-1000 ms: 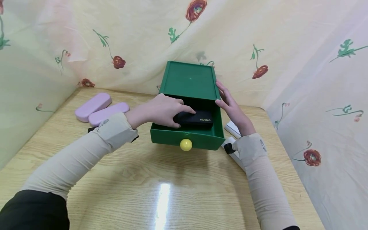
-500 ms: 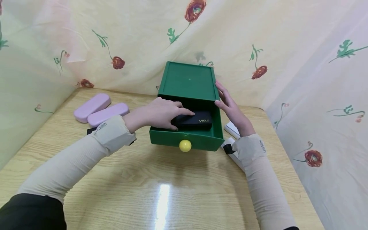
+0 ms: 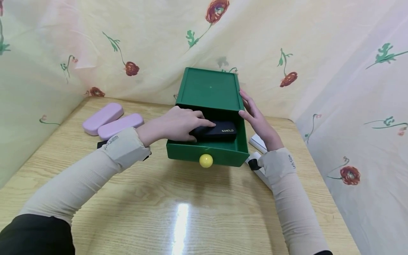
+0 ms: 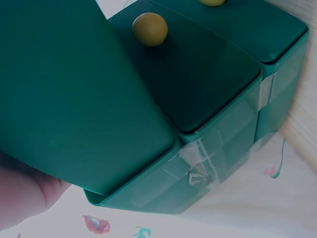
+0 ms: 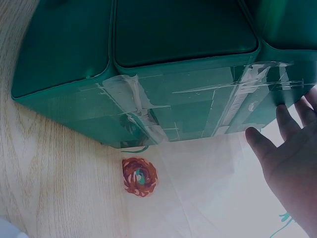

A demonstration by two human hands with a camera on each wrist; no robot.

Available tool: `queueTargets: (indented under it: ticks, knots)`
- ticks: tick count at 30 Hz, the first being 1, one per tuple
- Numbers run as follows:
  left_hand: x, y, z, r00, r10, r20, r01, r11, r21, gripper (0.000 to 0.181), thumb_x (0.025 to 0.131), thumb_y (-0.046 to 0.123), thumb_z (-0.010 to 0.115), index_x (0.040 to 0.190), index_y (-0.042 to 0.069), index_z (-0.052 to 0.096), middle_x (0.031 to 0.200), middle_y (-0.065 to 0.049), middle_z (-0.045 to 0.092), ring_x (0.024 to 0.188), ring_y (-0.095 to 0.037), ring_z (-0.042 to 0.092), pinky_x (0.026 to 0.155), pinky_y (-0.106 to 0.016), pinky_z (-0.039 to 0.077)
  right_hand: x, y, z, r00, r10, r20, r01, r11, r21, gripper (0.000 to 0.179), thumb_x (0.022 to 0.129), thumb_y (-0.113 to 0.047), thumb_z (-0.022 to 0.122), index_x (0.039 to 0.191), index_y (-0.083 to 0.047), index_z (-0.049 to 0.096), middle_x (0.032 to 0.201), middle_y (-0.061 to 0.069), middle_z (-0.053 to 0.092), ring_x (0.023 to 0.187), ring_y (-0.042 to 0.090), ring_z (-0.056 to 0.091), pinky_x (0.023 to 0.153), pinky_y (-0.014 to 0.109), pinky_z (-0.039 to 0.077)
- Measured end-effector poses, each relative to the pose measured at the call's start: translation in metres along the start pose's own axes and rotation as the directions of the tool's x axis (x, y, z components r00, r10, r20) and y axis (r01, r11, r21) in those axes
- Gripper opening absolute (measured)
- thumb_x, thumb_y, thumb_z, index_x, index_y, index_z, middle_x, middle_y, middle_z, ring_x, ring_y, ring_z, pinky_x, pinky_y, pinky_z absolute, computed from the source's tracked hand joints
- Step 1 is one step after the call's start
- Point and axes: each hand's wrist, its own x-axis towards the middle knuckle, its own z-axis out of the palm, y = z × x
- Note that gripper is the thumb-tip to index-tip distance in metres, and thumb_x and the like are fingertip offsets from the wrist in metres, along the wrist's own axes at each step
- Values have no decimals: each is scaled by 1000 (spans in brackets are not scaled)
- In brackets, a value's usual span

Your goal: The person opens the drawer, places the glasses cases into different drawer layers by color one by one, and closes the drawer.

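In the head view, a green drawer chest stands with its top drawer pulled out, a yellow knob on its front. Inside lies a black glasses case lettered KANOLD. My left hand reaches in over the drawer's left side and grips the case's left end, index finger on top, thumb at the near side; the other fingers are mostly hidden. My right hand rests with extended fingers against the chest's right side. The right wrist view shows those fingers by the taped side wall.
Two lilac glasses cases lie on the table at left, a dark object partly hidden beside them. White boxes lie under and beside the right wrist. Flowered cloth hangs behind the table.
The left hand has shifted slightly left, and the black glasses case has moved slightly toward the drawer's back. The right hand and the chest have stayed in place.
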Motion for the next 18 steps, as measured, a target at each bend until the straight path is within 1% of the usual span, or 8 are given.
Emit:
queueTargets:
  ticks: [5,9,14,18]
  knots:
    - [5,-2,2,999,-33,-11,33,999,-7,60,87,30,73,142,29,50,124,-8,62,98,-24,64,67,-36,51,0,0,0,1000,5,0,-5,1000,-6,63,101,-28,44,156,-33,13,163,-14,4,153,23,3,118,65,10]
    - [9,-4,4,998,-64,-24,64,998,-11,57,88,31,71,141,28,51,124,-7,62,98,-24,64,66,-36,51,0,0,0,1000,3,1,-3,1000,-4,63,101,-28,44,156,-32,13,163,-14,5,153,23,4,118,65,10]
    - [13,-6,5,995,-95,-39,95,995,-13,55,89,33,70,140,27,52,127,-8,62,104,-25,65,67,-38,53,0,0,0,1000,0,2,0,1000,-5,63,101,-29,44,156,-33,13,163,-15,4,153,23,4,118,65,10]
    - [14,-6,6,994,-102,-44,101,995,-17,54,90,34,69,140,26,52,131,-8,61,110,-26,64,68,-40,54,0,1,0,1000,-1,1,1,1000,-2,63,101,-29,44,156,-33,13,163,-15,4,153,23,4,118,65,10]
